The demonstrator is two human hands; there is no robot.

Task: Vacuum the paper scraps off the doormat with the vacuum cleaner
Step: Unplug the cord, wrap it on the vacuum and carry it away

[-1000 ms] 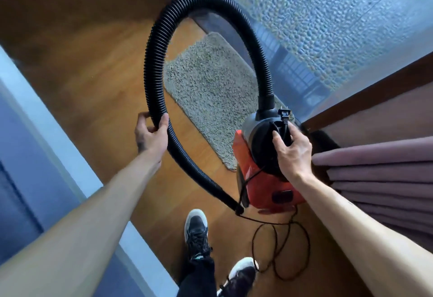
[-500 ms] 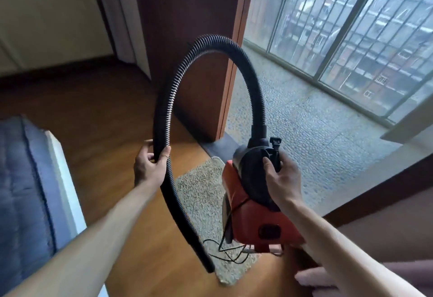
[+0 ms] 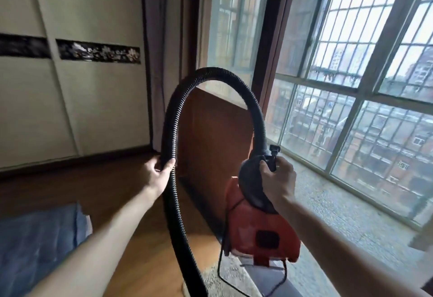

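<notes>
The vacuum (image 3: 260, 233) is held up in the air, its red body below and its black cap above. The right hand (image 3: 277, 179) carries it, with its grip wrapped round the black handle on top of the cap and its thumb lying on the cap's near side. From the cap the black ribbed hose (image 3: 212, 72) arches up and over to the left, then drops through the left hand (image 3: 155, 172). That hand's grip is closed round the hose, thumb in front and fingers behind. Below it the hose runs on down and leaves the picture at the bottom edge, so its end is out of sight. A thin black cord (image 3: 220, 271) loops down from under the red body. The doormat (image 3: 225, 278) lies on the wooden floor (image 3: 105, 186) beneath the vacuum. Only a pale shaggy corner of it shows at the bottom edge, too blurred to make out scraps. A blue bed (image 3: 35, 245) sits at lower left, a brown partition (image 3: 210, 144) stands behind the hose, and a barred window (image 3: 351, 86) fills the right.
</notes>
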